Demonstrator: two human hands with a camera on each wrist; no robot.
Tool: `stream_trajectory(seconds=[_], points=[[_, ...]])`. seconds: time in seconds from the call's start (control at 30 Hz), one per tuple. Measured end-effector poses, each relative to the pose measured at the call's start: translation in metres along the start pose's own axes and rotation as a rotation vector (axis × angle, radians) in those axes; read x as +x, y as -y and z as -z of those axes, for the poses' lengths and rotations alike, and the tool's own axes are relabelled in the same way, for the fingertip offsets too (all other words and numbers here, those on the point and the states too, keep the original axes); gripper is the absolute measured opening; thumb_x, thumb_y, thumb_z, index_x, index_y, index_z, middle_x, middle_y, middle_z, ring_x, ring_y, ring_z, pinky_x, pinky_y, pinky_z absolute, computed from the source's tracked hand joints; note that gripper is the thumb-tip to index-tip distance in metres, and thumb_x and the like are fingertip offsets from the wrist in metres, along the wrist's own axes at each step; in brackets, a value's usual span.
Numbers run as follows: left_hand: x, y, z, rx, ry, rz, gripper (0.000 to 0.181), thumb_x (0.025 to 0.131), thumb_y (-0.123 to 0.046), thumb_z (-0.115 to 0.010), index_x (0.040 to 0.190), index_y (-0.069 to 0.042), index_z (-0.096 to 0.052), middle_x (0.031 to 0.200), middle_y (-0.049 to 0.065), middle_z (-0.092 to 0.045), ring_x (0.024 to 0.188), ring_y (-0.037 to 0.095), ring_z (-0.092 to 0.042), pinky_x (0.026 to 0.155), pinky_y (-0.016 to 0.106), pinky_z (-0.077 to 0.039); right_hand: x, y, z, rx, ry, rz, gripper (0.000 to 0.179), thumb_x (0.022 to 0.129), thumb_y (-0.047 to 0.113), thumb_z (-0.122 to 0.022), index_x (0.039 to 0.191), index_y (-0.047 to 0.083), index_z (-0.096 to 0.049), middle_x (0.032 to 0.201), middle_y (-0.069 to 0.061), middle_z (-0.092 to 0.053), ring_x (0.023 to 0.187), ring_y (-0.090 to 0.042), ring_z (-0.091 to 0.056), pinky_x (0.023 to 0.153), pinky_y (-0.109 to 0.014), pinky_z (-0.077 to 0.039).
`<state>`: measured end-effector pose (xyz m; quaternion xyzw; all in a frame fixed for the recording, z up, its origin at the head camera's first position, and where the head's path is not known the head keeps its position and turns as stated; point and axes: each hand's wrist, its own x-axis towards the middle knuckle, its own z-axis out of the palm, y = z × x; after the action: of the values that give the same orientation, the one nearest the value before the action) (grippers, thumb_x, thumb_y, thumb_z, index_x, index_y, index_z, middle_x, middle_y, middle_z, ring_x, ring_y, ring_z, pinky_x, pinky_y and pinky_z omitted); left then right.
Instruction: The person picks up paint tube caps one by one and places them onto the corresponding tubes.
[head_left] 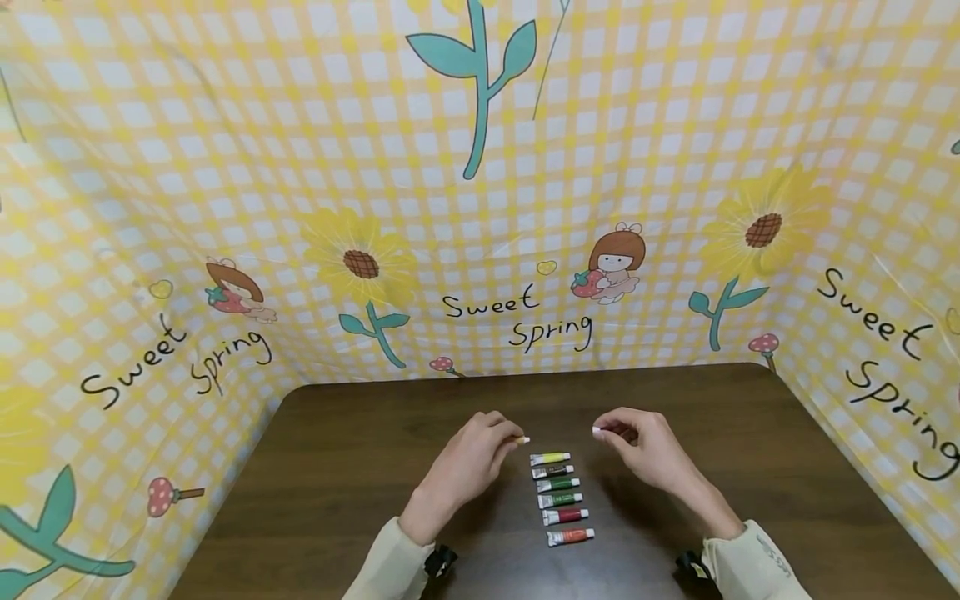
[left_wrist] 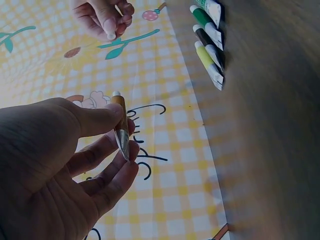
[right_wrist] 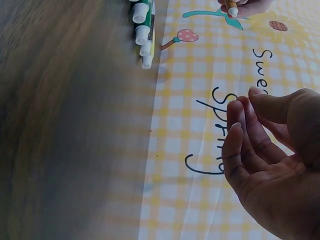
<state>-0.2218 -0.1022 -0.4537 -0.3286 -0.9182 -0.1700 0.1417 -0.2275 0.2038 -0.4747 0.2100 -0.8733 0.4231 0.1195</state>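
Observation:
My left hand [head_left: 474, 452] pinches a small ochre paint tube [left_wrist: 120, 122] between thumb and fingers, above the table. A narrow white tip stands at the tube's upper end in the left wrist view. Across from it, my right hand [head_left: 654, 448] pinches a small white cap [head_left: 597, 432] between thumb and fingertips. The right wrist view hides most of that cap. The hands are apart, with a column of paint tubes lying between and nearer the body: yellow [head_left: 551, 458], black [head_left: 552, 472], several green [head_left: 559, 484], dark red [head_left: 566, 517] and orange [head_left: 571, 537]. Their white caps point right.
A dark wooden table [head_left: 360, 467] carries the tubes. Behind it and along both sides hangs a yellow checked cloth [head_left: 480, 217] with sunflowers and lettering. Black straps [head_left: 441, 561] sit at the cuffs of the light sleeves [head_left: 390, 567].

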Motion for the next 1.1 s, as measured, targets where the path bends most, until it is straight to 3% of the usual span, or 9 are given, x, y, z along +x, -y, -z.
stream_trajectory(seconds=[0.43, 0.63, 1.1], points=[[0.001, -0.010, 0.006, 0.016, -0.017, -0.025, 0.014, 0.106, -0.020, -0.068, 0.115, -0.016, -0.080, 0.110, -0.003, -0.073, 0.098, 0.015, -0.065, 0.086, 0.030, -0.059, -0.001, 0.013, -0.005, 0.037, 0.019, 0.076, 0.011, 0.097, 0.008, -0.079, 0.098, 0.019, -0.079, 0.091, 0.007, -0.077, 0.075, -0.009, -0.068, 0.068, -0.026, -0.058], [0.000, -0.015, 0.006, 0.033, -0.016, -0.040, 0.014, 0.106, -0.019, -0.069, 0.114, -0.017, -0.080, 0.110, -0.004, -0.073, 0.098, 0.015, -0.065, 0.086, 0.028, -0.059, -0.003, 0.019, -0.008, 0.056, 0.027, 0.089, 0.011, 0.097, 0.009, -0.079, 0.098, 0.020, -0.079, 0.090, 0.004, -0.078, 0.073, -0.005, -0.066, 0.065, -0.025, -0.057], [-0.001, -0.026, 0.006, 0.027, 0.009, -0.052, 0.013, 0.106, -0.019, -0.069, 0.114, -0.017, -0.079, 0.111, -0.004, -0.072, 0.101, 0.013, -0.064, 0.088, 0.027, -0.058, -0.005, 0.030, -0.013, 0.079, 0.062, 0.105, 0.013, 0.098, 0.008, -0.078, 0.099, 0.021, -0.080, 0.093, 0.000, -0.078, 0.072, -0.008, -0.066, 0.063, -0.025, -0.056]])
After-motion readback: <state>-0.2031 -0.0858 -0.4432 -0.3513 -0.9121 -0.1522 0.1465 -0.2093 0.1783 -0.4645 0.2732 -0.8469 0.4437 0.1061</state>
